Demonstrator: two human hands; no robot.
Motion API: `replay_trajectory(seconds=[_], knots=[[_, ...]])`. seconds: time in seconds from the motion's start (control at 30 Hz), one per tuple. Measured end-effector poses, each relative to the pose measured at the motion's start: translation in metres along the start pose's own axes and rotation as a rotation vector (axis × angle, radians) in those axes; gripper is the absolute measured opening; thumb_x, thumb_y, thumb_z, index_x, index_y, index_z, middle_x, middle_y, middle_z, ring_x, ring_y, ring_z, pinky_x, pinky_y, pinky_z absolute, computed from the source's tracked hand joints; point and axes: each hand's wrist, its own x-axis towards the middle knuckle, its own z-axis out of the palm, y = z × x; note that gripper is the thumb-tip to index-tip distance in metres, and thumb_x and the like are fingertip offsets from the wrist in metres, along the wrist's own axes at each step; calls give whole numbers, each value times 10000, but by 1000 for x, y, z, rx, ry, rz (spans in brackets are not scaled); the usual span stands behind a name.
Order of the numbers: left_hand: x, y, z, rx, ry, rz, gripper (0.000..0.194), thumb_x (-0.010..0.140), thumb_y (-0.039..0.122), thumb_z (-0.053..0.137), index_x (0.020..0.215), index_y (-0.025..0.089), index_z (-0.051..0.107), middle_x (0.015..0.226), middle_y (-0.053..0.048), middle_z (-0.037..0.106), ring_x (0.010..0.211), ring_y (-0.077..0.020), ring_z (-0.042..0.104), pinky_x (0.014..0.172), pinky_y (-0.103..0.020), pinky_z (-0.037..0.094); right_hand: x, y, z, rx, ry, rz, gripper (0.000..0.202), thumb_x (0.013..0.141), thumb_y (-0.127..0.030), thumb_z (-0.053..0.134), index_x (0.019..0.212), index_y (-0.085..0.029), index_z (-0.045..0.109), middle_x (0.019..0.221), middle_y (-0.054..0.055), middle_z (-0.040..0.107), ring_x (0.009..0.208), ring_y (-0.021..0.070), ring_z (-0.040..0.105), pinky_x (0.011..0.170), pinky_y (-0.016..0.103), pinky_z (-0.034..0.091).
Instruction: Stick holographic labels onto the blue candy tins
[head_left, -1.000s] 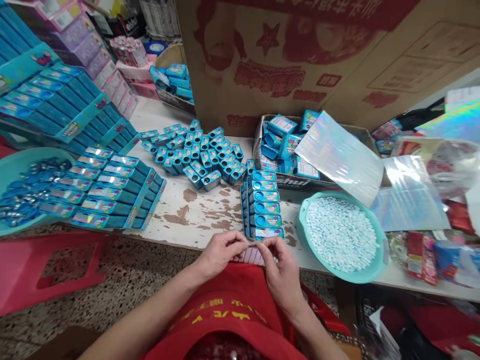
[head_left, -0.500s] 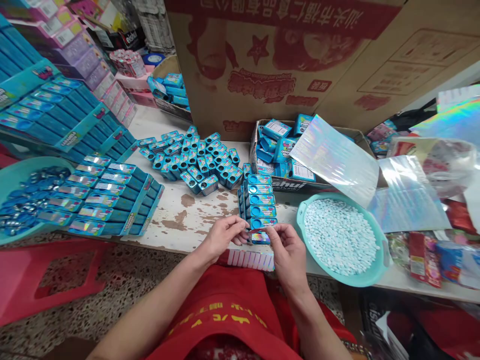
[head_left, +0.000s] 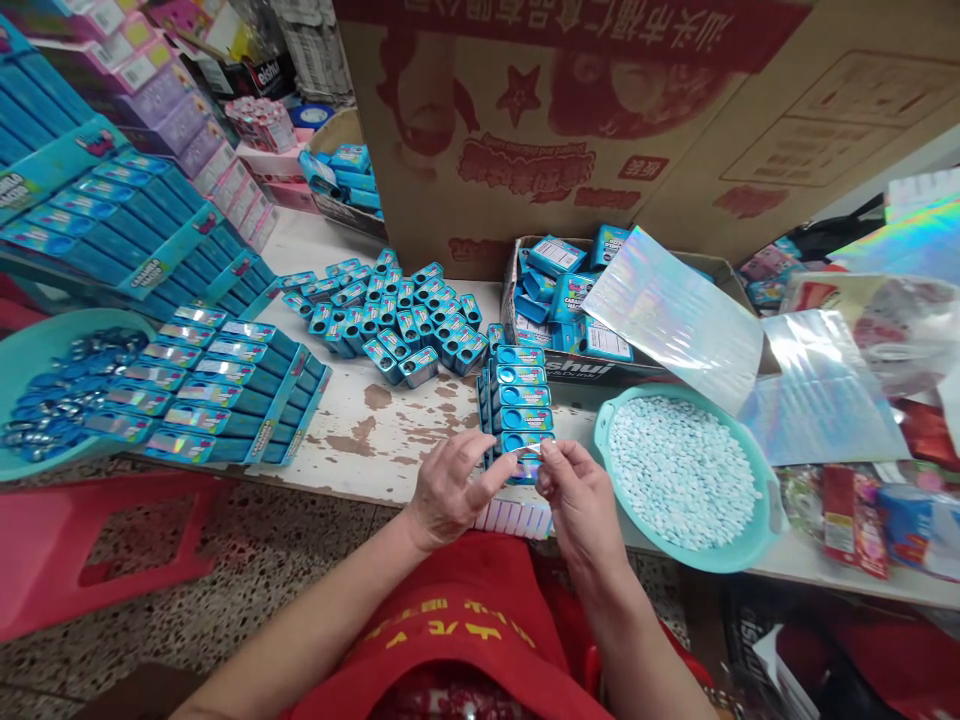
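The right hand [head_left: 583,495] pinches a small shiny strip [head_left: 531,450] between its thumb and finger. The left hand [head_left: 448,490] is partly spread, with a gap between thumb and finger. Its thumb tip is right by the strip's other end, but it is too small to tell if they touch. The strip is up between the two hands, over the near end of a row of blue tins [head_left: 523,396].

Just below the hands is a striped shiny sheet [head_left: 514,518], by the red apron [head_left: 465,590]. To the right of the right hand is a green bowl [head_left: 778,520] full of little white pieces [head_left: 686,475]. Past the left hand, a bunch of loose blue tins [head_left: 401,315] with round holes stands on the white table [head_left: 360,410]. Left of the left hand are blue packs [head_left: 217,390] in rows. Past both hands is a big brown box [head_left: 555,110].
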Motion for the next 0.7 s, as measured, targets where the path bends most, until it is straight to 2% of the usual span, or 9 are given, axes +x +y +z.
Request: replay_trajectory(seconds=[0.1, 0.23, 0.37, 0.43, 0.53, 0.6, 0.7], knots=[[3, -2, -1, 0, -46, 13, 219, 816, 178, 601, 1027, 232, 579, 926, -51, 644, 941, -192, 595, 791, -313, 477, 0, 0, 1, 0, 4, 9, 332, 655, -431, 733, 722, -170, 539, 480, -76, 459, 439, 58, 358, 443, 193, 273], [10, 0, -5, -161, -81, -198, 88, 852, 186, 546, 906, 198, 615, 853, -44, 652, 837, -159, 592, 760, -286, 476, 1, 5, -1, -90, 37, -77, 309, 681, -427, 716, 726, -176, 542, 514, -74, 469, 453, 60, 367, 439, 191, 285], [18, 8, -8, -359, -108, -465, 179, 895, 205, 474, 763, 183, 593, 751, -28, 610, 750, -125, 572, 690, -238, 468, 1, 9, -1, -109, 44, -99, 300, 686, -421, 709, 704, -177, 537, 535, -73, 480, 438, 50, 365, 419, 184, 290], [20, 11, -8, -369, -119, -515, 198, 895, 207, 473, 730, 179, 578, 732, -21, 595, 723, -116, 564, 664, -223, 459, 1, 10, 0, -87, 50, -77, 311, 666, -422, 721, 679, -175, 531, 536, -70, 490, 419, 46, 372, 405, 183, 291], [16, 9, -7, -253, -89, -423, 167, 882, 178, 483, 752, 170, 587, 741, -33, 601, 723, -125, 567, 657, -229, 455, 2, 6, 2, -27, 39, -13, 325, 620, -411, 752, 663, -171, 537, 537, -64, 511, 406, 48, 410, 398, 182, 307], [12, 2, -9, -134, -24, -232, 131, 870, 157, 488, 827, 171, 611, 779, -47, 629, 762, -144, 581, 691, -257, 458, 2, 2, 2, 34, 8, 38, 333, 590, -399, 774, 661, -169, 542, 537, -63, 517, 400, 45, 419, 390, 176, 312], [10, -16, -16, -39, 42, 78, 205, 878, 157, 459, 983, 208, 628, 856, -52, 667, 852, -171, 597, 781, -319, 461, 0, -7, 2, 80, -53, 46, 324, 596, -385, 780, 680, -172, 551, 548, -68, 515, 394, 38, 415, 377, 167, 312]])
